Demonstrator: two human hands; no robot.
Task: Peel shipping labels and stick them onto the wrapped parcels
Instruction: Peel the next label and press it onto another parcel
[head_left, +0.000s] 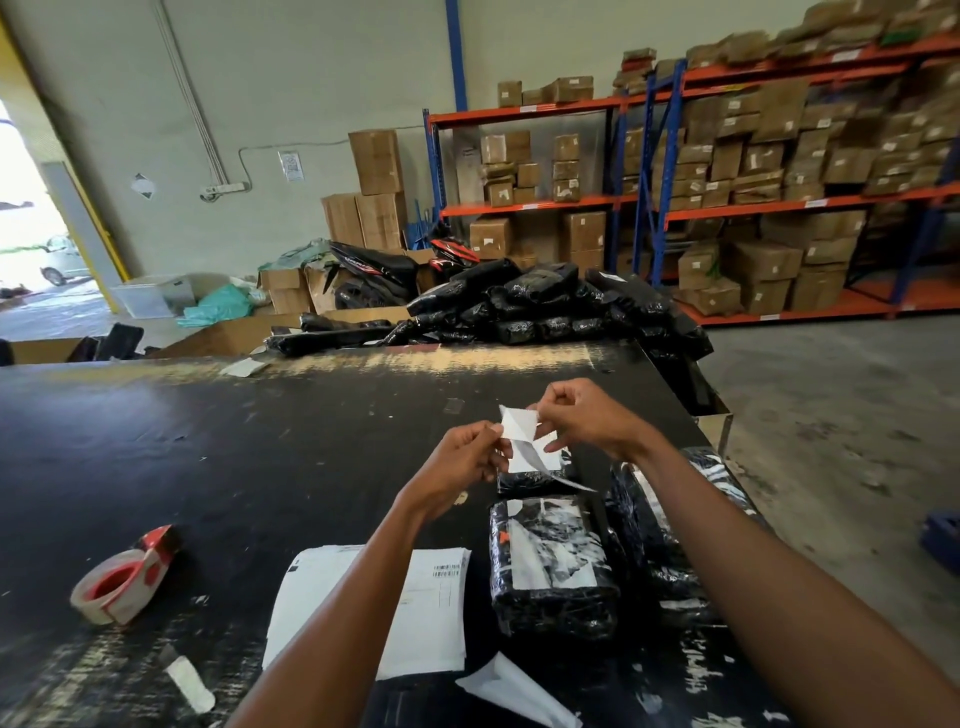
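My left hand (462, 460) and my right hand (587, 421) both pinch a small white shipping label (519, 434) above the black table (208, 441), its backing partly split from it. Below the label lies a small black wrapped parcel (530, 480). A larger black parcel (550, 566) with a white label on top sits nearer me. More black parcels (670, 530) lie under my right forearm. A stack of label sheets (431, 613) rests under my left forearm.
A red and white tape dispenser (127, 577) sits at the left. Peeled backing scraps (519, 691) lie near the front edge. A heap of black parcels (535, 306) fills the table's far end. Shelves of cardboard boxes (753, 182) stand behind.
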